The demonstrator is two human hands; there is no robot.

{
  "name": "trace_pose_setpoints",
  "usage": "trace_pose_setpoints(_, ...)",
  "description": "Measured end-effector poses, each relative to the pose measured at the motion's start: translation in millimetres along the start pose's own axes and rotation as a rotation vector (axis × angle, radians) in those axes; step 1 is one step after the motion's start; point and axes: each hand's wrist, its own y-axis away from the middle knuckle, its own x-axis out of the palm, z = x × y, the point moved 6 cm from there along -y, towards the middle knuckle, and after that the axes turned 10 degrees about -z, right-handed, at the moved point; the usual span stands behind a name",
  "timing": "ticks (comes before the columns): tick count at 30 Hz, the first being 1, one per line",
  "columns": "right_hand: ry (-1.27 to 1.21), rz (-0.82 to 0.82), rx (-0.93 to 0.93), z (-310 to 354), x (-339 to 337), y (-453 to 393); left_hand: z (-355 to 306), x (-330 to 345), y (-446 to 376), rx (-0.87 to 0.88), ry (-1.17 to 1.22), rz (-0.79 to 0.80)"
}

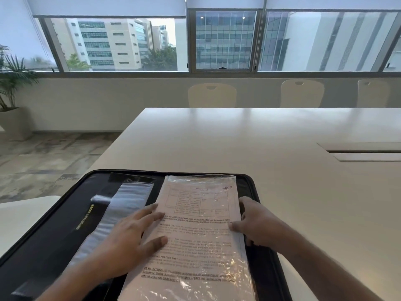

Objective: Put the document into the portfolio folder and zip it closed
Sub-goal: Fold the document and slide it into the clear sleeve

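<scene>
A black zip portfolio folder (58, 218) lies wide open on the white table, its left panel printed with gold lettering. On its right half rests a printed document (195, 240) under a shiny clear plastic sleeve. My left hand (128, 242) lies flat on the document's left edge, fingers spread. My right hand (258, 224) holds the right edge of the sleeve stack, thumb on top and fingers curled under the edge. More clear sleeves (121, 209) fan out along the folder's spine.
The white table (282, 170) stretches ahead and to the right, with a cable hatch (364, 152) at the right. Pale chairs (211, 95) stand along the far side under the windows. A potted plant (10, 88) stands on the floor at the left.
</scene>
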Motion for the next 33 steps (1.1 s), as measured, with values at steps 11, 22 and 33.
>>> trace_pose_setpoints(11,0.04,0.11,0.023,-12.6,10.0,32.5,-6.5,18.9,9.6,0.06,-0.204,-0.068)
trace_pose_setpoints(22,0.003,-0.017,0.033,-14.2,-18.2,1.0,-26.7,28.8,-16.3,-0.016,-0.225,-0.097)
trace_pose_setpoints(33,0.232,-0.24,-0.098,-18.1,-11.0,8.7,-28.7,24.7,-10.4,0.01,-0.156,-0.083)
